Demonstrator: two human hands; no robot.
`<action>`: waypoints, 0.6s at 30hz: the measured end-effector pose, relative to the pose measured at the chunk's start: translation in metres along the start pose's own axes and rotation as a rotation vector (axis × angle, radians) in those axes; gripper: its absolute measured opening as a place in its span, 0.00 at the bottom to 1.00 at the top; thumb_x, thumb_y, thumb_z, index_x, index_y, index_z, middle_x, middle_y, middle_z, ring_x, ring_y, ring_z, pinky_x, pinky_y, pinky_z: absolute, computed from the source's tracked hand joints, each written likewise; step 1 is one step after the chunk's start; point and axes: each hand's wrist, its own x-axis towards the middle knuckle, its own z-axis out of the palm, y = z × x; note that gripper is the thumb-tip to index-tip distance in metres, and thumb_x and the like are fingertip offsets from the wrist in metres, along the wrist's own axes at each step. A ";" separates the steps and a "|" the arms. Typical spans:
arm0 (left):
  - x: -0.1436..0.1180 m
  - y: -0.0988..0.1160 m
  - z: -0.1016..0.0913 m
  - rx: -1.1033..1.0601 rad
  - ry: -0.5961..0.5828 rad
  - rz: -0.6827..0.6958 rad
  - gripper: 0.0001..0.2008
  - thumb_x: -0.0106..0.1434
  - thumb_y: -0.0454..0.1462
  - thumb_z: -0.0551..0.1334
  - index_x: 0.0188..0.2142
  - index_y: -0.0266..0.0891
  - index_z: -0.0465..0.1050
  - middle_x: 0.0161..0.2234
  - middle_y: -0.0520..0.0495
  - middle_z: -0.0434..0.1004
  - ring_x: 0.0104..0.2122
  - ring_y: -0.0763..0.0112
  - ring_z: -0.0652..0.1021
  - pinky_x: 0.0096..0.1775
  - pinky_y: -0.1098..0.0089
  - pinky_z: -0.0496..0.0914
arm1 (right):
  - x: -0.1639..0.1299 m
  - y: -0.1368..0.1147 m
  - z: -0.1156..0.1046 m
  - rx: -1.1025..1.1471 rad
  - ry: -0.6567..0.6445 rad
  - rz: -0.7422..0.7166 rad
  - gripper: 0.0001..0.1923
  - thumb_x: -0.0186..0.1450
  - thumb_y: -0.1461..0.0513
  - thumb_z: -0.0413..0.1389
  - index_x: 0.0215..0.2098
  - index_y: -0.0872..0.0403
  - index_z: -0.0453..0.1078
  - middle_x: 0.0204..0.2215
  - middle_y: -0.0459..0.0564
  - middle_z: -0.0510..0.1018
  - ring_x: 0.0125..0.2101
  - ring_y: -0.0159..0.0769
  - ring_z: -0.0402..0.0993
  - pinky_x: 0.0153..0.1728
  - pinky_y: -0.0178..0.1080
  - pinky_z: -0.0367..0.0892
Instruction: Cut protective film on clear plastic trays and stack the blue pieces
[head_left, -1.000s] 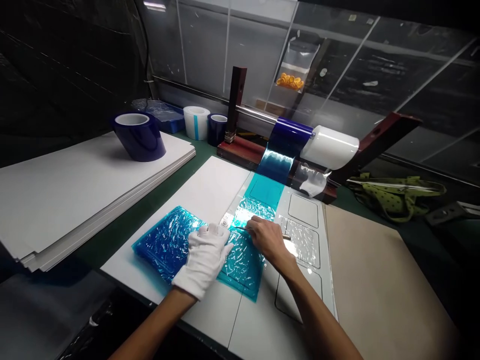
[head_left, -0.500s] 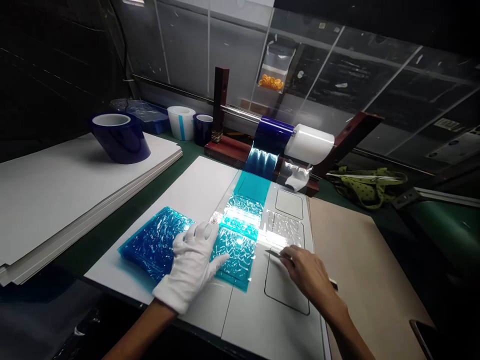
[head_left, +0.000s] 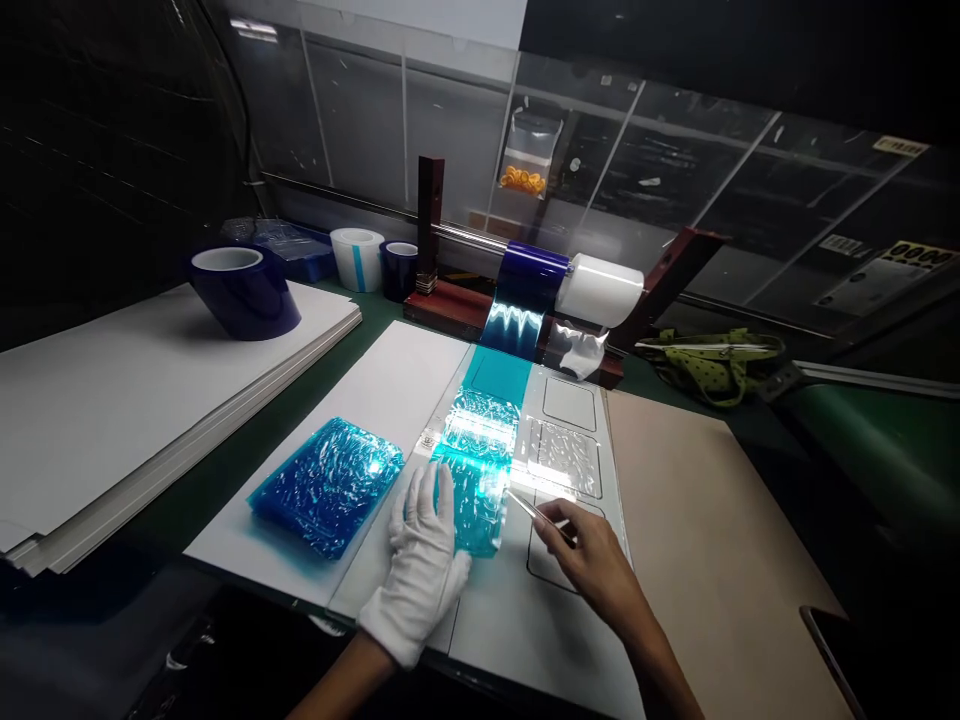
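My left hand [head_left: 416,560], in a white glove, lies with fingers stretched along the left edge of a glossy blue film-covered sheet [head_left: 476,505]. My bare right hand [head_left: 589,555] is closed around a slim, pointed, knife-like metal tool [head_left: 529,507]. The tool's tip is at the sheet's right edge; whether it touches is hard to tell. Behind this sheet, a strip of blue film [head_left: 499,372] runs up to a dark blue film roll [head_left: 529,270] on a rod. A stack of blue film-covered sheets [head_left: 326,490] sits left of my left hand.
A white roll [head_left: 604,290] shares the rod on a red-brown stand [head_left: 450,312]. White boards [head_left: 112,400] carry a loose blue roll [head_left: 244,295] at left. At right are brown board [head_left: 690,510], a phone-like dark object [head_left: 829,650] and a green dotted pouch [head_left: 712,365].
My left hand has moved right, away from the stack and onto the sheet's left edge. My right hand has brought the tool's tip left to the sheet's right edge. The view has shifted slightly.
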 end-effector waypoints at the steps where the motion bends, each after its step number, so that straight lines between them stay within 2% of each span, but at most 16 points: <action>1: 0.000 -0.002 -0.001 -0.028 0.021 -0.011 0.49 0.55 0.40 0.61 0.67 0.29 0.33 0.67 0.27 0.38 0.66 0.42 0.46 0.61 0.42 0.55 | -0.001 0.000 0.002 0.130 -0.025 0.032 0.17 0.64 0.49 0.54 0.37 0.53 0.72 0.30 0.48 0.77 0.27 0.35 0.71 0.30 0.36 0.62; 3: 0.002 -0.004 -0.002 -0.079 0.053 -0.022 0.48 0.56 0.37 0.59 0.67 0.28 0.28 0.67 0.25 0.37 0.66 0.43 0.46 0.61 0.43 0.54 | 0.001 -0.002 0.012 0.397 -0.075 0.101 0.22 0.59 0.45 0.57 0.37 0.55 0.72 0.29 0.48 0.76 0.23 0.31 0.67 0.26 0.35 0.61; 5: 0.003 -0.006 -0.002 -0.110 0.061 -0.026 0.49 0.56 0.36 0.58 0.66 0.29 0.24 0.67 0.26 0.37 0.66 0.44 0.46 0.62 0.43 0.54 | 0.008 -0.007 0.029 0.570 -0.095 0.144 0.25 0.57 0.43 0.57 0.35 0.57 0.72 0.26 0.47 0.74 0.19 0.28 0.62 0.22 0.34 0.58; 8: 0.002 -0.011 -0.006 -0.145 0.044 -0.051 0.53 0.55 0.39 0.61 0.66 0.32 0.20 0.67 0.26 0.36 0.66 0.42 0.45 0.62 0.42 0.52 | 0.020 -0.016 0.055 0.670 -0.067 0.148 0.24 0.54 0.43 0.59 0.26 0.55 0.67 0.17 0.40 0.64 0.17 0.25 0.55 0.20 0.32 0.54; 11: -0.003 -0.020 -0.020 -0.226 -0.009 -0.108 0.61 0.50 0.48 0.67 0.66 0.36 0.20 0.67 0.27 0.36 0.65 0.39 0.47 0.60 0.42 0.56 | 0.021 -0.024 0.066 0.754 -0.043 0.132 0.24 0.51 0.46 0.64 0.21 0.52 0.58 0.14 0.35 0.54 0.17 0.24 0.50 0.19 0.31 0.51; 13: -0.007 -0.029 -0.036 -0.450 -0.075 -0.232 0.60 0.50 0.53 0.67 0.66 0.41 0.23 0.68 0.32 0.34 0.66 0.43 0.47 0.61 0.44 0.57 | 0.012 -0.030 0.063 0.786 -0.052 0.107 0.23 0.51 0.48 0.65 0.22 0.52 0.58 0.14 0.34 0.52 0.17 0.23 0.48 0.19 0.31 0.50; 15: -0.008 -0.038 -0.053 -0.819 -0.144 -0.406 0.54 0.53 0.54 0.65 0.67 0.47 0.30 0.68 0.37 0.39 0.67 0.49 0.49 0.62 0.47 0.56 | -0.002 -0.038 0.055 0.802 -0.096 0.067 0.21 0.54 0.49 0.64 0.24 0.53 0.61 0.14 0.35 0.55 0.18 0.24 0.49 0.20 0.31 0.50; 16: -0.008 -0.043 -0.062 -1.004 -0.173 -0.489 0.50 0.54 0.54 0.65 0.67 0.48 0.36 0.68 0.38 0.44 0.66 0.52 0.51 0.62 0.50 0.58 | -0.010 -0.042 0.051 0.808 -0.131 0.044 0.19 0.55 0.50 0.64 0.25 0.54 0.64 0.15 0.36 0.57 0.18 0.24 0.50 0.19 0.31 0.50; 18: -0.007 -0.054 -0.075 -1.261 -0.211 -0.599 0.42 0.54 0.51 0.67 0.63 0.45 0.52 0.61 0.37 0.61 0.61 0.54 0.64 0.57 0.55 0.65 | -0.024 -0.051 0.043 0.825 -0.205 0.013 0.18 0.56 0.50 0.64 0.29 0.56 0.68 0.16 0.39 0.63 0.19 0.25 0.54 0.19 0.31 0.52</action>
